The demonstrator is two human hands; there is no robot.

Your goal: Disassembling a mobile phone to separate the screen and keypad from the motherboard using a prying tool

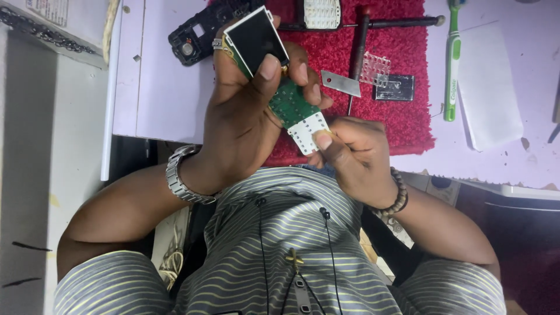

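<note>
My left hand [239, 116], with a metal watch at the wrist, is shut on a small phone circuit board [290, 104]. The board is green, with a dark screen [256, 39] at its upper end, under my thumb. My right hand [356, 154], wearing a bead bracelet, pinches the white dotted keypad sheet [307, 129] at the board's lower end between thumb and fingers. Both hands hold the board above the near edge of a red mat [402, 116], close to my striped shirt.
On the red mat lie a screwdriver [357, 52], a second tool [402, 23], a small metal plate [341, 83], a clear plastic piece [374, 69], a dark rectangular part [395, 87] and a white keypad [321, 13]. A black phone housing [198, 35] sits left; a green toothbrush [452, 64] and white sheet [490, 87] lie right on the lilac table [157, 87].
</note>
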